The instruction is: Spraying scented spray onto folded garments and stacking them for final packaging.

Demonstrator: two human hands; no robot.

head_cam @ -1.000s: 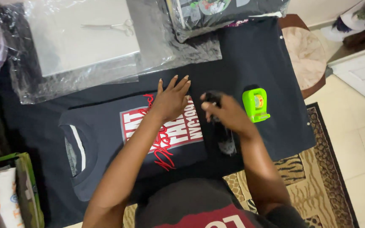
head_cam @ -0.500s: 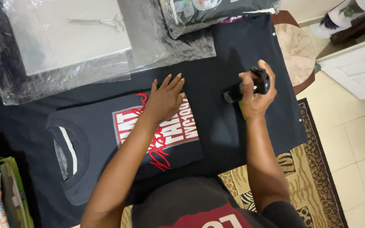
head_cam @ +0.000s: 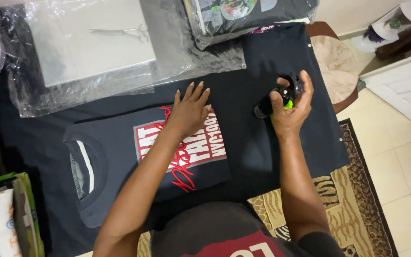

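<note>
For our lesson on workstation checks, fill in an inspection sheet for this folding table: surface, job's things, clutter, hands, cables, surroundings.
Surface: dark cloth covers the table.
Job's things: folded dark T-shirt with red and white print; black tool with green part, kind unclear.
Clutter: clear plastic bags, scissors, bagged shirts.
Hands: left hand flat on the shirt; right hand holds the tool above the cloth.
Cables: nothing seen.
Surroundings: patterned rug, tiled floor, round stool.

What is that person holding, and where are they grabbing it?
The right hand grips a black tool around its middle. The left hand only presses the folded shirt.
</note>
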